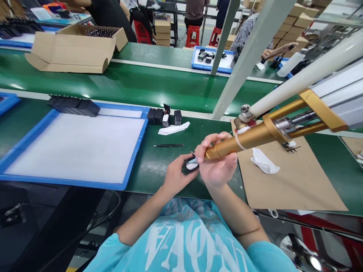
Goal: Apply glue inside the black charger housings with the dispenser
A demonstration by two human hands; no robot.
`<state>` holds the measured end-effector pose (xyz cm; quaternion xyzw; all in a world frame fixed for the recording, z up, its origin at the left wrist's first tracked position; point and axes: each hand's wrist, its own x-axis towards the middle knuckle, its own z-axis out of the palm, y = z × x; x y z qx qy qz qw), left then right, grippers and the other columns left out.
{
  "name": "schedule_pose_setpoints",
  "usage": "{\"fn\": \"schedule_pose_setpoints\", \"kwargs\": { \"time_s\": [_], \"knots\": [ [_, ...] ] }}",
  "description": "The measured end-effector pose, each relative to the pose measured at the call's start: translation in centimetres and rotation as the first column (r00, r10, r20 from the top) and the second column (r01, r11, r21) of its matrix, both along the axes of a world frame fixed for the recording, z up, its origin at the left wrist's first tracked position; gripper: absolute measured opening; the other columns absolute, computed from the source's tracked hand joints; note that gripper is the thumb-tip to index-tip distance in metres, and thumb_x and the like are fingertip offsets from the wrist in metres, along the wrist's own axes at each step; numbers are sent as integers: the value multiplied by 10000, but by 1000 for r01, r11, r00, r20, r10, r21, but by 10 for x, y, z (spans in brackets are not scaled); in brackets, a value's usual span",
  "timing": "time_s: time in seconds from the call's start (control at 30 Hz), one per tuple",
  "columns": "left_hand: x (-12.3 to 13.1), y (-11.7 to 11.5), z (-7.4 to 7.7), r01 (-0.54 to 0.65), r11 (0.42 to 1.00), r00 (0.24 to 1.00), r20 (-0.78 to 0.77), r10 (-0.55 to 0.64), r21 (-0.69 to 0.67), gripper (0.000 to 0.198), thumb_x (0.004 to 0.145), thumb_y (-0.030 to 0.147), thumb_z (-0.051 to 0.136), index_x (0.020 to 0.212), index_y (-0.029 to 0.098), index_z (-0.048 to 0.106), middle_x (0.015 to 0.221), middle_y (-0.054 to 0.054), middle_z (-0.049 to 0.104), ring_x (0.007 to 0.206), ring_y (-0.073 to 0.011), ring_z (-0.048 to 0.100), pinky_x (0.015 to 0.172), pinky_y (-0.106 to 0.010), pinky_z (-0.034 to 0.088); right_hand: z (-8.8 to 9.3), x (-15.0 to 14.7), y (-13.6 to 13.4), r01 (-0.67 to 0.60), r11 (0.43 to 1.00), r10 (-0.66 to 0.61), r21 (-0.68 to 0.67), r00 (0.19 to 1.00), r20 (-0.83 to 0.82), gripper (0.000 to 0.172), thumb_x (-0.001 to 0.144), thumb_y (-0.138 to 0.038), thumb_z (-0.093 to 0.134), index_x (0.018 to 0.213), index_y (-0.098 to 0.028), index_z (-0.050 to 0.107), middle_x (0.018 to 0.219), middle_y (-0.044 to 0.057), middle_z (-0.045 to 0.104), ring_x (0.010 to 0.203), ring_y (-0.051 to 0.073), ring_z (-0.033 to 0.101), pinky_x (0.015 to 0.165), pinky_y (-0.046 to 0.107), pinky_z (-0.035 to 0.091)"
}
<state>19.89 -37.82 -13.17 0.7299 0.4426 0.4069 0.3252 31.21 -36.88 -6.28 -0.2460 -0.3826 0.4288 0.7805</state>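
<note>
Above the front edge of the green bench, my left hand (180, 173) grips a small black housing (191, 166) with a pale inside, its fingers and thumb closed on the rim. My right hand (217, 170) is curled round the lower end of a gold-coloured cylindrical tool (235, 145), which slants down from the upper right. The tool's tip comes close to the black housing; my fingers partly hide whether they touch. Black tweezers (168, 145) lie just beyond my left hand. Behind them are a crumpled white wipe (174, 128) and several small black boxes (157, 116).
A blue-rimmed tray (124, 185) lies on the left, with a row of black boxes (74, 105) at its back. Cardboard (297, 185) and a white wipe (265, 161) are on the right. A metal post (241, 71) rises ahead; co-workers sit beyond the green belt (159, 85).
</note>
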Motion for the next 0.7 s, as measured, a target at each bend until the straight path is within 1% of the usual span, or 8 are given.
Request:
{"fn": "schedule_pose_setpoints", "kwargs": {
  "time_s": [0.1, 0.2, 0.33, 0.4, 0.47, 0.53, 0.63, 0.7],
  "knots": [
    [-1, 3, 0, 20, 1000, 999, -50, -20, -2, 343, 805, 301, 668, 1118, 199, 575, 1046, -49, 715, 886, -195, 692, 774, -289, 539, -2, -1, 2, 5, 1000, -5, 16, 1000, -10, 449, 802, -641, 486, 1078, -288, 517, 813, -25, 563, 426, 82, 485, 415, 269, 390],
    [-6, 7, -4, 33, 999, 989, -142, -36, -21, 385, 827, 325, 644, 1182, 207, 555, 1081, -57, 707, 934, -212, 687, 802, -313, 535, -4, -1, 4, 24, 1000, -24, 15, 1000, -7, 509, 780, -682, 471, 1103, -291, 513, 809, -21, 555, 428, 85, 481, 409, 271, 393],
    [-21, 14, -12, 60, 997, 952, -299, -72, -47, 417, 820, 315, 649, 1213, 206, 563, 1124, -82, 684, 989, -236, 664, 845, -363, 531, -6, 3, 5, 72, 997, -72, -32, 997, 0, 572, 745, -733, 448, 1118, -303, 503, 797, -24, 542, 423, 87, 466, 419, 280, 402],
    [-31, 17, -14, 86, 993, 940, -324, -106, -76, 425, 820, 302, 649, 1226, 205, 567, 1170, -90, 665, 1054, -245, 643, 897, -390, 521, -7, 8, 5, 80, 996, -81, -36, 997, -10, 573, 746, -728, 451, 1124, -302, 511, 799, -23, 542, 426, 88, 472, 418, 276, 391],
    [-39, 22, -14, 120, 984, 947, -283, -154, -134, 475, 811, 326, 672, 1258, 214, 557, 1259, -92, 630, 1163, -256, 598, 986, -419, 485, -8, 13, 5, 83, 996, -84, -32, 996, -26, 556, 753, -707, 466, 1122, -297, 526, 804, -22, 545, 433, 87, 482, 420, 268, 378],
    [-44, 28, -13, 171, 959, 959, -184, -214, -224, 524, 839, 373, 652, 1324, 229, 519, 1338, -92, 589, 1240, -255, 553, 1050, -431, 444, -8, 18, 6, 86, 996, -87, -37, 995, -38, 540, 754, -692, 484, 1116, -296, 539, 804, -23, 546, 438, 87, 488, 420, 260, 363],
    [-42, 39, -10, 251, 904, 960, -31, -279, -346, 421, 978, 396, 417, 1354, 236, 520, 1317, -81, 616, 1229, -227, 571, 1055, -422, 447, -9, 24, 6, 88, 995, -90, -39, 995, -48, 527, 756, -673, 506, 1116, -292, 554, 806, -23, 549, 447, 89, 498, 425, 256, 355],
    [-37, 44, -8, 267, 891, 957, -12, -291, -368, 420, 1011, 383, 314, 1319, 243, 564, 1258, -61, 658, 1198, -213, 596, 1039, -411, 462, -10, 28, 6, 94, 995, -95, -23, 994, -60, 515, 769, -654, 513, 1124, -284, 560, 813, -18, 556, 454, 92, 507, 430, 259, 362]
  ]
}}
